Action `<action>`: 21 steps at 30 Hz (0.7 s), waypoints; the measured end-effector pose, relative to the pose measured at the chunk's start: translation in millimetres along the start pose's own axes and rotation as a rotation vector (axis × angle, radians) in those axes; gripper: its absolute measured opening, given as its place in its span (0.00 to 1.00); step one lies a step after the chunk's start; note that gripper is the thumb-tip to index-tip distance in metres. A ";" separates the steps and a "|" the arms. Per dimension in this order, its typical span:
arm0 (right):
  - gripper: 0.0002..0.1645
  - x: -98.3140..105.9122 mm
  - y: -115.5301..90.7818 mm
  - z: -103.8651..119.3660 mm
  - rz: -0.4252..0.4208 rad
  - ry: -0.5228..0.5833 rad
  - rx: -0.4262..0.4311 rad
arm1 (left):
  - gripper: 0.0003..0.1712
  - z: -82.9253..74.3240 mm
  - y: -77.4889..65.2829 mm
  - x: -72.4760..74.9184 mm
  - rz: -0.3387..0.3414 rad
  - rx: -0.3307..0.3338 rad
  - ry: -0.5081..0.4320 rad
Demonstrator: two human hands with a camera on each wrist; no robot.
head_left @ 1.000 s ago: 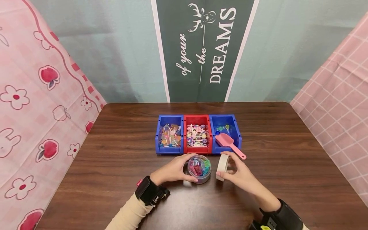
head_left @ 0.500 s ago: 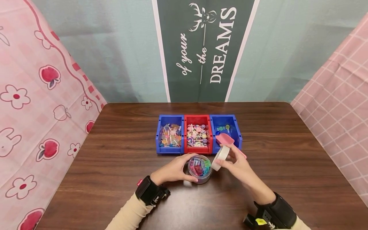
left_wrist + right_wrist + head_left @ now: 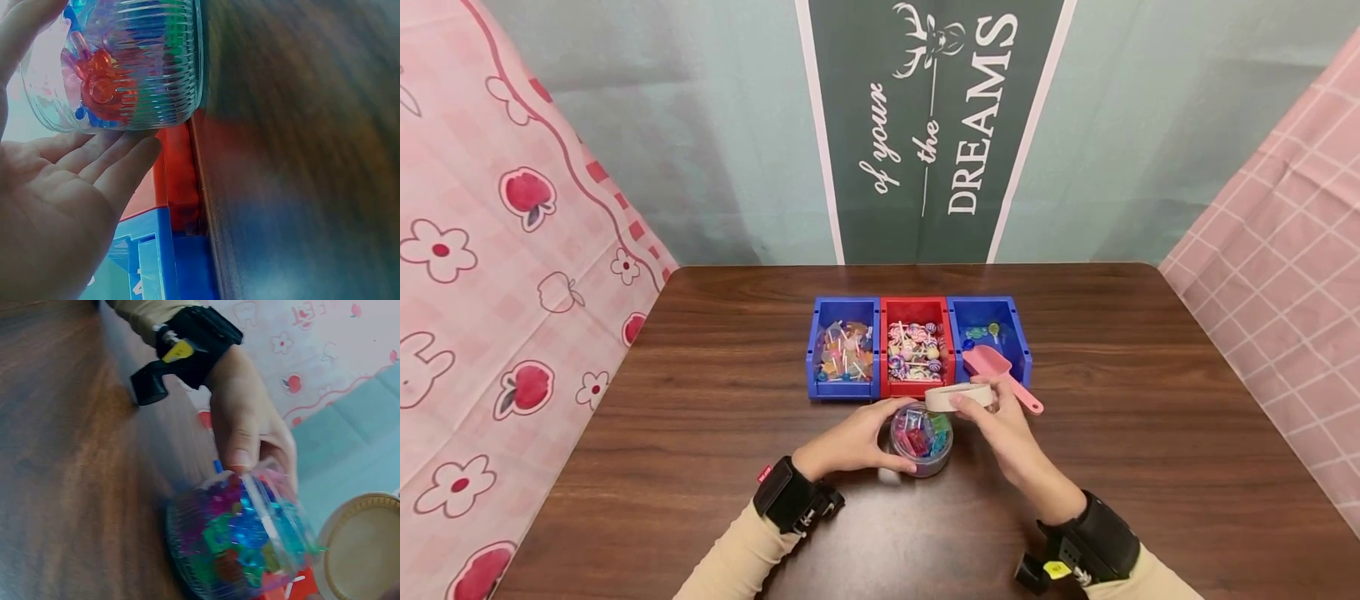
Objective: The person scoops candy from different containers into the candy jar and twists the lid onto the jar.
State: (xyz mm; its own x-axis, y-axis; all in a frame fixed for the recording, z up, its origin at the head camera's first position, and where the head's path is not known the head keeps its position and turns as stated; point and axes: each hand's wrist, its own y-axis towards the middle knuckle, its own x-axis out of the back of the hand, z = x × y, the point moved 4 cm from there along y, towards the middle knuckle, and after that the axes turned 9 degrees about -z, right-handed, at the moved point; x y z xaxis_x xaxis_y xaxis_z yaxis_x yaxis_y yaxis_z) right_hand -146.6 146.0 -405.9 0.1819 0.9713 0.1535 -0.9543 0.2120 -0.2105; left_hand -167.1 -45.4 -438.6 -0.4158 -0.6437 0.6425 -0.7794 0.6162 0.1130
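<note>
My left hand (image 3: pixel 853 442) grips a clear ribbed jar (image 3: pixel 925 464) standing on the table, thumb on the near side and fingers on the far side. Colourful translucent plastic pieces (image 3: pixel 244 531) fill the jar up to its uncovered mouth. In my right hand (image 3: pixel 1015 437) a round cream lid (image 3: pixel 958 397) is pinched by its rim, tilted above the jar's far right edge. The lid's hollow underside (image 3: pixel 369 544) faces the jar in the right wrist view, apart from it. The right fingertips are mostly cut off there.
Behind the jar stand a blue bin (image 3: pixel 844 390) of wrapped candy shapes, a red bin (image 3: pixel 917 389) of small lollipops, and another blue bin (image 3: pixel 985 312) with a few pieces. A pink scoop (image 3: pixel 990 362) leans over that last bin's front, handle near my right hand.
My right hand has moved left and up with the lid, turning it from upright beside the jar to tilted over its far edge. The left hand and jar stay still.
</note>
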 end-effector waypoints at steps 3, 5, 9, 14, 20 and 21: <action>0.33 -3.7 -1.8 -5.3 0.025 -0.090 0.042 | 0.49 -0.3 0.0 0.1 -0.007 -0.006 0.004; 0.36 -6.3 -4.2 -8.2 0.047 -0.136 0.123 | 0.49 -0.7 0.1 0.2 -0.015 -0.019 0.009; 0.39 -11.6 -9.4 -11.2 0.072 -0.204 0.343 | 0.49 -0.9 0.6 0.1 -0.031 -0.033 0.010; 0.45 -17.2 -15.5 -11.1 0.105 -0.269 0.577 | 0.49 -1.9 0.6 -0.3 -0.057 -0.044 0.012; 0.48 -21.5 -20.0 -8.7 0.153 -0.338 0.711 | 0.52 -3.2 -0.1 -0.9 -0.058 -0.069 0.024; 0.48 -21.9 -20.5 -7.9 0.162 -0.349 0.727 | 0.52 -2.8 -0.3 -1.1 -0.052 -0.067 0.026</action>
State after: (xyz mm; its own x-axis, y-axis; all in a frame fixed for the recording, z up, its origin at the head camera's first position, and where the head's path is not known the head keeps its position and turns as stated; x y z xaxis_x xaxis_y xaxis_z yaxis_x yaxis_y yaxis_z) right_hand -129.1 121.2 -412.5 0.0590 0.8689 0.4915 -0.8993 -0.1675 0.4039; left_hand -165.1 -43.6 -437.2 -0.3629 -0.6641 0.6536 -0.7658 0.6122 0.1968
